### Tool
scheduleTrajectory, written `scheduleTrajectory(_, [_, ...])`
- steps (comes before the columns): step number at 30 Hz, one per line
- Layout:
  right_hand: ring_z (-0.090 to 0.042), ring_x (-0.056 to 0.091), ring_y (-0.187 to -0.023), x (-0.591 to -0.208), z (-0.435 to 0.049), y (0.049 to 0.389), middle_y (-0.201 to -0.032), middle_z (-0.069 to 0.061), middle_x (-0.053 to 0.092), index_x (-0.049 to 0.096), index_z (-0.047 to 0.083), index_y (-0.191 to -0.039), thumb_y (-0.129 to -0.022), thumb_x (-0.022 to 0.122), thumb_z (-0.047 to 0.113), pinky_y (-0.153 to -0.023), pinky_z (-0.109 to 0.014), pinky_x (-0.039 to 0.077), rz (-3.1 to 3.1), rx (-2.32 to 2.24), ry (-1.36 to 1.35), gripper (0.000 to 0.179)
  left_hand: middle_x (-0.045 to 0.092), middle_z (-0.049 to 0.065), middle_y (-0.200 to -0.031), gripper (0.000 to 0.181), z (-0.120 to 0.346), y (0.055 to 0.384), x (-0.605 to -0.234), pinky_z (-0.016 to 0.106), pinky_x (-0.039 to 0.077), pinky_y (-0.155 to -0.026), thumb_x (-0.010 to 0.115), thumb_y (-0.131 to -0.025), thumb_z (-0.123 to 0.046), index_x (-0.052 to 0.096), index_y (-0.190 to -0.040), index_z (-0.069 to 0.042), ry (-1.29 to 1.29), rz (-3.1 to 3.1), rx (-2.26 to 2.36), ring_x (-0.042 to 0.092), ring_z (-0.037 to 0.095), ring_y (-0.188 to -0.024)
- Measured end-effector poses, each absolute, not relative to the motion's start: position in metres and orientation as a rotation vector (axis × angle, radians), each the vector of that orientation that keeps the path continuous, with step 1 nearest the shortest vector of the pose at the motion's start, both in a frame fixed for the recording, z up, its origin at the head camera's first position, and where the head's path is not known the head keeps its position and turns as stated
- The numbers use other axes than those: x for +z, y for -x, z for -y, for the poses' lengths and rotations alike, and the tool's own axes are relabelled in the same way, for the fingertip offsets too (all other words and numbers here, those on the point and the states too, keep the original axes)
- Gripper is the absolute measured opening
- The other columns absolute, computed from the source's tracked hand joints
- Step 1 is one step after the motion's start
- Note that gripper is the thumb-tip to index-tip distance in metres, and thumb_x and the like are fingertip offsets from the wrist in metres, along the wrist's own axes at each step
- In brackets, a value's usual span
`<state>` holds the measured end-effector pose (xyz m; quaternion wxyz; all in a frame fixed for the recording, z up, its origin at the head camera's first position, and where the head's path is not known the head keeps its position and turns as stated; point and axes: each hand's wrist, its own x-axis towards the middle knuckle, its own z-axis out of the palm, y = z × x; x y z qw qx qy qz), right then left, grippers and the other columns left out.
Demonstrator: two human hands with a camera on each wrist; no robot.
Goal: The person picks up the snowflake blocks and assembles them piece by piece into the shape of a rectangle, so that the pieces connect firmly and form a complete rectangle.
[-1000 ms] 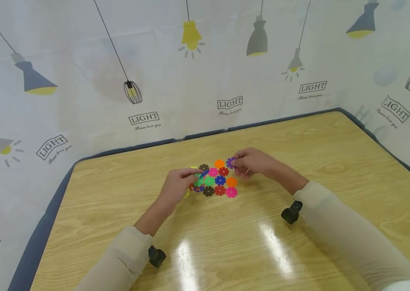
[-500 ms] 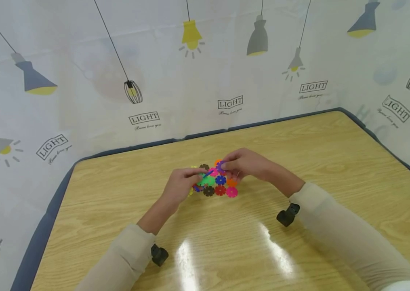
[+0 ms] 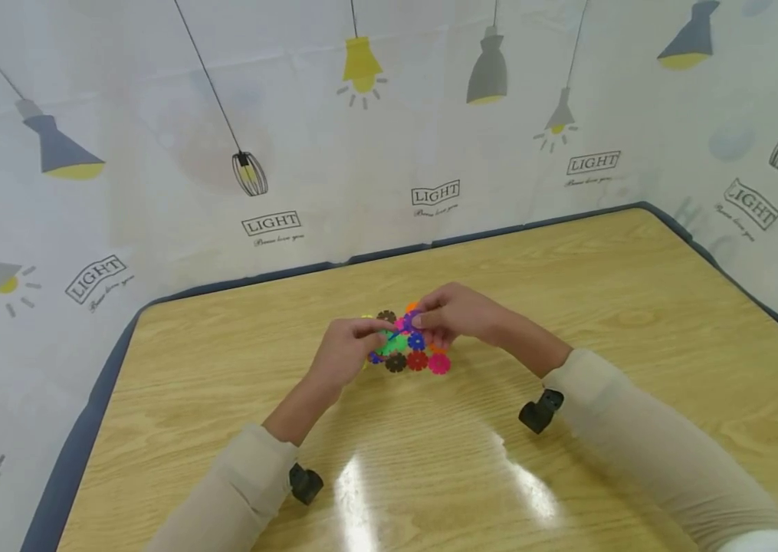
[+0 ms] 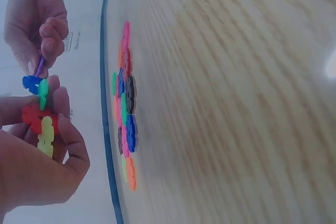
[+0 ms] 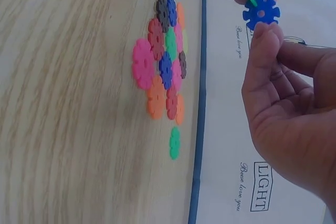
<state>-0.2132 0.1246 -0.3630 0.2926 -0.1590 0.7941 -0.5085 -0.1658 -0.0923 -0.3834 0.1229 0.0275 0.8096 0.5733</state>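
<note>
My left hand [image 3: 340, 353] grips a short chain of notched plastic snowflake discs slotted together. In the left wrist view a yellow disc [image 4: 46, 136] and a red disc [image 4: 35, 118] sit among its fingers. A green disc [image 4: 43, 95] and a blue disc [image 4: 31, 83] stick out beyond them. My right hand [image 3: 464, 314] pinches a purple disc [image 3: 411, 320] between thumb and fingers. The purple disc [image 4: 39, 66], seen edge-on, meets the blue disc at the chain's end; whether their notches are engaged I cannot tell. Both hands are above the table.
Beneath the hands, several loose discs lie flat in close rows, among them a pink disc [image 5: 143, 64] and an orange disc [image 5: 156, 98]. One green disc [image 5: 175, 142] lies apart from the group. The wooden table [image 3: 444, 460] ends at a printed wall covering [image 3: 333, 153].
My right hand has carried the purple disc leftward from the right of the loose discs to the chain's blue end. My left hand has stayed almost in place, its chain slightly turned.
</note>
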Motion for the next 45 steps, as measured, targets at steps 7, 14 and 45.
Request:
scheduleTrajectory(7, [-0.017,0.060,-0.059,-0.362,-0.121,0.210,-0.072,-0.009,0.064,0.067,-0.005,-0.105,-0.100,0.054,0.014,-0.070,-0.048,0.057,-2.157,-1.312,0.438,0.024,0.070,0.007,-0.104,0.021,0.091,0.164,-0.382,0.025,0.032,-0.049,0.057,-0.096,-0.009,0.076,-0.106,-0.012,-0.050,-2.351,1.665,0.040,0.014,-0.056])
scheduleTrajectory(14, [-0.017,0.061,-0.062,-0.362,-0.125,0.215,-0.075,-0.009,0.065,0.067,-0.003,-0.102,-0.099,0.057,0.023,-0.072,-0.048,0.057,-2.147,-1.319,0.460,0.028,0.067,0.007,-0.091,0.022,0.094,0.166,-0.382,0.026,0.031,-0.050,0.057,-0.096,-0.011,0.074,-0.110,-0.012,-0.114,-2.353,1.661,0.033,0.013,-0.052])
scheduleTrajectory(45, [-0.015,0.055,-0.054,-0.416,-0.155,0.270,-0.072,-0.008,0.062,0.057,0.008,-0.133,-0.096,0.060,0.016,-0.055,-0.027,0.054,-2.331,-1.241,0.210,0.038,0.068,0.009,-0.097,0.023,0.120,0.169,-0.396,0.041,0.054,-0.081,0.056,-0.097,-0.011,0.071,-0.115,-0.009,0.010,-2.302,1.665,0.068,0.033,-0.089])
